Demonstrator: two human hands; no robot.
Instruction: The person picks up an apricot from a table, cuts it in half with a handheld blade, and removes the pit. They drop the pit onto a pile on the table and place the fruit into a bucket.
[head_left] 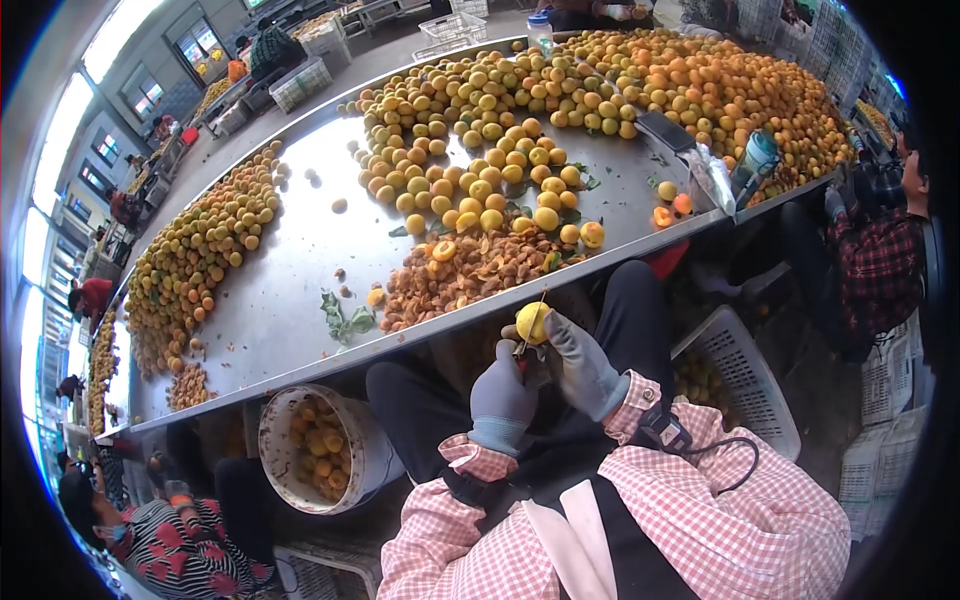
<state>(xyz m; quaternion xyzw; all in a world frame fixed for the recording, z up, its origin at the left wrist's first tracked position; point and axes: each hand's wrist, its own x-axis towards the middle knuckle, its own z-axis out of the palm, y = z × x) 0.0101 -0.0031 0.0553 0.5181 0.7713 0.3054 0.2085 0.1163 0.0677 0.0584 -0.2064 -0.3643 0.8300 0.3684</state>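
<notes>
My right hand [588, 368], in a grey glove, is closed on a yellow apricot [533, 323] above my lap. Just left of it, my left hand [503, 398], also gloved, is closed around a small tool with a bit of red [521, 364] showing; its kind is mostly hidden by the fingers. A thin dark line runs up across the apricot's face. On the table edge ahead lies a heap of brown apricot pits [470, 280], with a halved apricot [444, 251] on top. Loose whole apricots [490, 190] spread behind the heap.
A metal table [300, 280] carries large apricot piles. A white bucket [375, 440] of apricots stands left of my knees, a white crate [750, 380] to the right. A phone [665, 131] and a bottle [758, 155] lie on the table. People sit on both sides.
</notes>
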